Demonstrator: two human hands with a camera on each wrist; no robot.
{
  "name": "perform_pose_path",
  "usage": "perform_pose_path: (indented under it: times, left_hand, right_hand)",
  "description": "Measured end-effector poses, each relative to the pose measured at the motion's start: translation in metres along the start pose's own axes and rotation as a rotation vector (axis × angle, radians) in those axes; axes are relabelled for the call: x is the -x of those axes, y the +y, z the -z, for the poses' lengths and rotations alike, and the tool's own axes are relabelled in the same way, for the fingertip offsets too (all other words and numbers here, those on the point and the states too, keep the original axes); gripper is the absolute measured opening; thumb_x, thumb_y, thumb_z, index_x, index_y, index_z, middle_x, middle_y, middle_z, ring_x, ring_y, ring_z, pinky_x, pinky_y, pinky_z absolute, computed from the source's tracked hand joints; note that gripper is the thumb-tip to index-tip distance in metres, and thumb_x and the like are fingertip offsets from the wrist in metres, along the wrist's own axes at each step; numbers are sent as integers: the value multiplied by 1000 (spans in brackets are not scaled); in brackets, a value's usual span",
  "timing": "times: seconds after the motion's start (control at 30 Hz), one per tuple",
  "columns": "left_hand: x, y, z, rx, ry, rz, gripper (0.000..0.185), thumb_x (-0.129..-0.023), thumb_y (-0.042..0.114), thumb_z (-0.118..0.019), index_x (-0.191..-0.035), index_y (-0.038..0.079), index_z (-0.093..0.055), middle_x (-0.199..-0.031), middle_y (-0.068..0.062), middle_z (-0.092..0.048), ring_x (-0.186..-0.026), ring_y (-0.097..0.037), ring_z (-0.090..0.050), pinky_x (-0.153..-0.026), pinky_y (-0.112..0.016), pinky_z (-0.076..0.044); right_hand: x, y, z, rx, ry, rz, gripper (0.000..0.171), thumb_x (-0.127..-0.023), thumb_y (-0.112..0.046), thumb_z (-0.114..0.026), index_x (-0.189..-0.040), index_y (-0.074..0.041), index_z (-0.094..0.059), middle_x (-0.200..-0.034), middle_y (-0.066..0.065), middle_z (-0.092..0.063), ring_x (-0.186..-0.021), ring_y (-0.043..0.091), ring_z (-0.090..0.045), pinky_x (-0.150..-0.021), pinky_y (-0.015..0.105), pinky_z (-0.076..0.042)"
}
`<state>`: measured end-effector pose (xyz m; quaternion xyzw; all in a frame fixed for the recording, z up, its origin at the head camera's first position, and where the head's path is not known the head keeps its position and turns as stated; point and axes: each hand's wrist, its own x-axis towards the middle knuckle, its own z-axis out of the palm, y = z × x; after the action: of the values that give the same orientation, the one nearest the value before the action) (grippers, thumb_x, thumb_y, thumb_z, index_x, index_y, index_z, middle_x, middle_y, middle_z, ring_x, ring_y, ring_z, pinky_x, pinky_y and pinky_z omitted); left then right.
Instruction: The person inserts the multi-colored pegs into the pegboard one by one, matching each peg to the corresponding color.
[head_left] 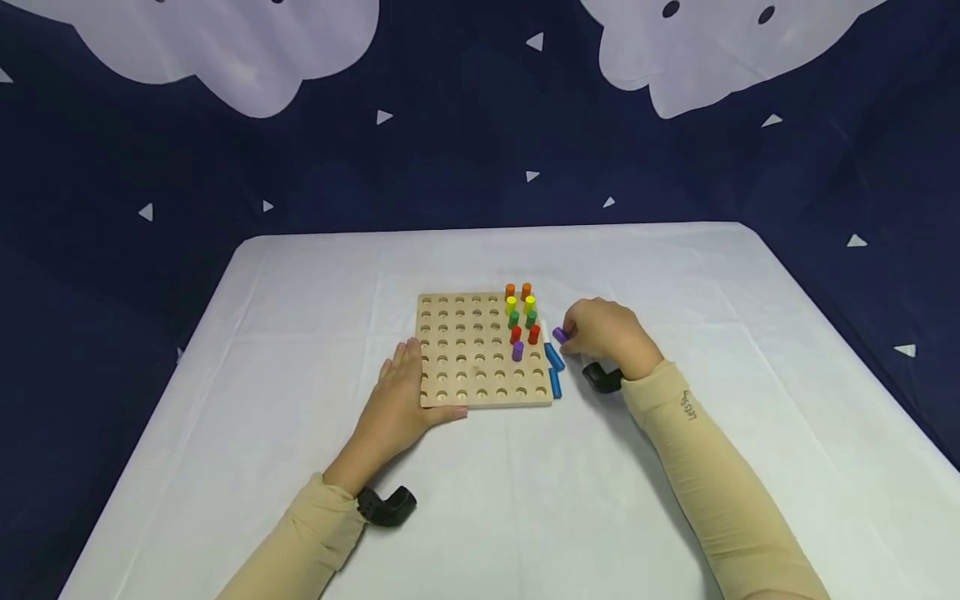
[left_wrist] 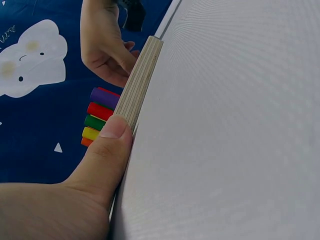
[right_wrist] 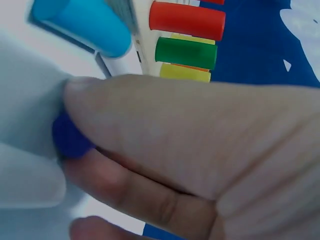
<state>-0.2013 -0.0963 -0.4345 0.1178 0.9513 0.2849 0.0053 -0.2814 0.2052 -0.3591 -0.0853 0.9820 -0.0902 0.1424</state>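
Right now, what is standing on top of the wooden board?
On the wooden board stand nine pegs: orange, yellow, green and red pairs, plus one purple. Their bottoms sit hidden inside the holes.

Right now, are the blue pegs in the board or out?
Out. Both blue pegs lie flat on the table beside the board's right edge, not standing in holes.

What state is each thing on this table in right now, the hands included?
Pegboard: flat on the table, most holes empty.
Orange, yellow, green and red pegs: upright in the board, in pairs.
Purple peg in board: upright, alone.
Purple peg in hand: pinched, beside the board.
Blue pegs: lying on the table.
Left hand: flat, against the board's edge.
Right hand: pinching a purple peg.
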Motion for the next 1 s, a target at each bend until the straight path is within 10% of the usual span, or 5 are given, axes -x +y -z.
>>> perform_pose_path:
  times: [1.0]
  left_hand:
    - [2, 2, 1, -20, 9, -3, 132, -71, 63, -79, -156, -9, -7, -163, -25, -14, -154, -36, -10, -127, -52, -9]
  right_hand:
    - [-3, 5, -4, -109, 97, 42, 34, -89, -34, -73, -111, -7, -70, -105, 9, -72, -87, 23, -63, -78, 39, -52]
